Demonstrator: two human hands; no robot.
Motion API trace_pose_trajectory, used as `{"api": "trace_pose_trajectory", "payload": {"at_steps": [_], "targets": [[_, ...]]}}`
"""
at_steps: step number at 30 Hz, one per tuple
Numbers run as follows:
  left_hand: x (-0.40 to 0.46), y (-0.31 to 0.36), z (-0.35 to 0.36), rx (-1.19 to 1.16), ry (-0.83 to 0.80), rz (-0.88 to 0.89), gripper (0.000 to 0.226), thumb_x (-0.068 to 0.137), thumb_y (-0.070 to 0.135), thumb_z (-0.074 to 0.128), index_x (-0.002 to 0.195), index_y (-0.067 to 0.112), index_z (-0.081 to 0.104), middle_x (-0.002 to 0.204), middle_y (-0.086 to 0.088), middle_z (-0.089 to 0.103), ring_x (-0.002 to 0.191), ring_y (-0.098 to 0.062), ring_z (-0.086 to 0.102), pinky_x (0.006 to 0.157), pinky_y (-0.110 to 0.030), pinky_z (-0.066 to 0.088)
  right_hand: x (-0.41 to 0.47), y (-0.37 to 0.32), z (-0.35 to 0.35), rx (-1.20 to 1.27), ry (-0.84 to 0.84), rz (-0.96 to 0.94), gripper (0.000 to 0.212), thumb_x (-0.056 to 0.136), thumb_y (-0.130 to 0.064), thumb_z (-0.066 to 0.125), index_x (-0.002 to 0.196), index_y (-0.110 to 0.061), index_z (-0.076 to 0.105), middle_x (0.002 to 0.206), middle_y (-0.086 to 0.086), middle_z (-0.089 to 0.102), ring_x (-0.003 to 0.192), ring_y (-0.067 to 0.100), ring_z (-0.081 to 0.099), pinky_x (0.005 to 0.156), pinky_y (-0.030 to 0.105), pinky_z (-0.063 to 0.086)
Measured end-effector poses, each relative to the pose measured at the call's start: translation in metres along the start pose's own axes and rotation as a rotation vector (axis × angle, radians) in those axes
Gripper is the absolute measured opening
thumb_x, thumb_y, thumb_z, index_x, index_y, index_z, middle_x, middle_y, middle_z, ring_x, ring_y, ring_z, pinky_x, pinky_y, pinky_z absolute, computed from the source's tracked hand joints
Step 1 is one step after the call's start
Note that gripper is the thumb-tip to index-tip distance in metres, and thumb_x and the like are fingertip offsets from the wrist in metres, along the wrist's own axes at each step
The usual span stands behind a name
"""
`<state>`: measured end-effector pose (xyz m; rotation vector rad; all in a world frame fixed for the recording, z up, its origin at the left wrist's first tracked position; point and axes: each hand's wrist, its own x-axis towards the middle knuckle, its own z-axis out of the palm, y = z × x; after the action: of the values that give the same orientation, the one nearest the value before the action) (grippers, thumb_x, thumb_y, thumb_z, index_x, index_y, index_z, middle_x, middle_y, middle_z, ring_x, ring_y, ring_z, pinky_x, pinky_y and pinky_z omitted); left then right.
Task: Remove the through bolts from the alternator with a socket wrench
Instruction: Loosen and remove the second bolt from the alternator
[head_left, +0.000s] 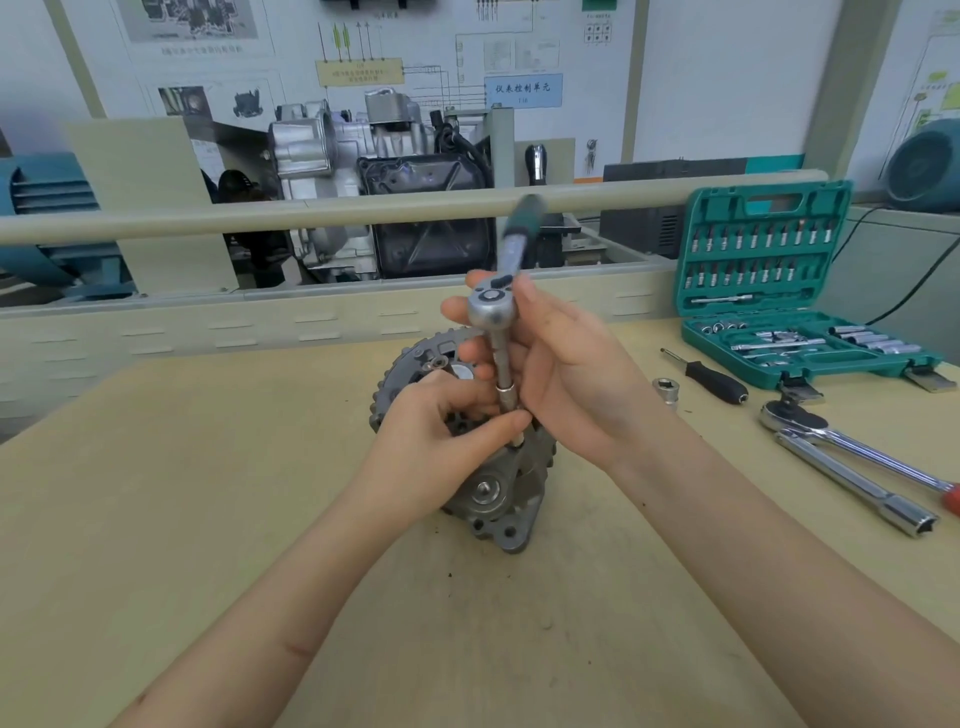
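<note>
Alternator (470, 470) at frame centre on table (182, 519), left hand (441, 441) pinching socket (511, 415) at bolt, right hand (566, 374) fingers curled round wrench (491, 306) extension, bare tabletop left, tool case (779, 291) and 2 wrenches (852, 467) at right edge.

Both hands (566, 374) steady the socket wrench (500, 332) upright on the alternator (498, 493).

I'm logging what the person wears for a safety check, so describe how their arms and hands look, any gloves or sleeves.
Both arms are bare as far up as the picture shows: no sleeves in view. The left hand and right hand wear no gloves, and no rings, watch or wristbands are visible. The nails look short and unpainted. There is a thin reddish mark on the left forearm.
</note>
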<state>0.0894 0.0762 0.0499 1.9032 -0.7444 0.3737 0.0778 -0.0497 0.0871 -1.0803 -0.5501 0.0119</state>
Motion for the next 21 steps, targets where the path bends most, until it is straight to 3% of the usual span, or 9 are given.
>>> {"api": "trace_pose_trajectory", "payload": {"at_steps": [4,10,12,14,16,19,21], "targets": [[-0.001,-0.002,0.002,0.014,0.055,0.009,0.012,0.071,0.018,0.072,0.062,0.019,0.064,0.066,0.002,0.065,0.077,-0.021,0.059,0.073,-0.042,0.048,-0.002,0.001,0.004,-0.018,-0.018,0.024,0.028,0.073,-0.031,0.051,0.094,-0.014,0.057,0.08,0.0,0.07,0.056,0.006,0.06,0.054,0.02,0.049],[0.0,0.002,0.007,0.067,0.103,-0.004,0.013,0.066,0.035,0.067,0.059,0.024,0.064,0.061,0.023,0.062,0.072,-0.004,0.05,0.07,-0.023,0.041,0.0,0.001,-0.002,0.14,0.065,-0.044,0.019,0.069,-0.019,0.057,0.086,-0.018,0.05,0.07,-0.002,0.063,0.056,0.012,0.06,0.054,0.021,0.05],[-0.001,0.001,0.007,0.077,0.111,0.017,0.01,0.068,0.034,0.067,0.06,0.029,0.064,0.063,0.016,0.063,0.074,-0.005,0.05,0.07,-0.019,0.04,0.001,0.003,-0.004,0.134,0.093,-0.04,0.023,0.07,-0.025,0.055,0.091,-0.014,0.055,0.072,-0.003,0.064,0.057,0.009,0.061,0.056,0.019,0.05],[-0.004,0.0,0.007,0.088,0.096,0.035,0.012,0.073,0.025,0.069,0.062,0.028,0.064,0.066,0.005,0.062,0.076,-0.006,0.05,0.073,-0.022,0.041,0.003,0.003,-0.005,0.076,0.108,-0.011,0.038,0.072,-0.035,0.05,0.097,-0.007,0.058,0.074,-0.004,0.067,0.056,0.005,0.06,0.056,0.016,0.049],[-0.004,0.0,0.008,0.072,0.068,0.029,0.013,0.076,0.018,0.069,0.066,0.025,0.066,0.069,0.002,0.064,0.078,-0.009,0.05,0.075,-0.026,0.041,0.004,0.003,-0.006,0.05,0.1,0.01,0.038,0.076,-0.04,0.045,0.09,-0.01,0.063,0.075,-0.006,0.07,0.054,0.003,0.057,0.054,0.015,0.048],[-0.005,0.001,0.008,0.068,0.091,0.024,0.014,0.075,0.017,0.07,0.065,0.027,0.066,0.065,0.01,0.064,0.078,-0.006,0.05,0.076,-0.027,0.04,0.003,0.002,-0.005,0.049,0.058,0.009,0.034,0.076,-0.039,0.047,0.081,-0.014,0.069,0.075,-0.004,0.068,0.054,0.004,0.056,0.055,0.016,0.048],[-0.005,0.001,0.009,0.082,0.117,0.019,0.014,0.073,0.018,0.072,0.063,0.026,0.066,0.062,0.015,0.062,0.077,-0.005,0.05,0.08,-0.035,0.041,0.002,0.003,-0.004,0.05,0.04,-0.024,0.027,0.076,-0.035,0.05,0.087,-0.013,0.059,0.077,-0.005,0.067,0.056,0.005,0.057,0.057,0.018,0.047]]}}
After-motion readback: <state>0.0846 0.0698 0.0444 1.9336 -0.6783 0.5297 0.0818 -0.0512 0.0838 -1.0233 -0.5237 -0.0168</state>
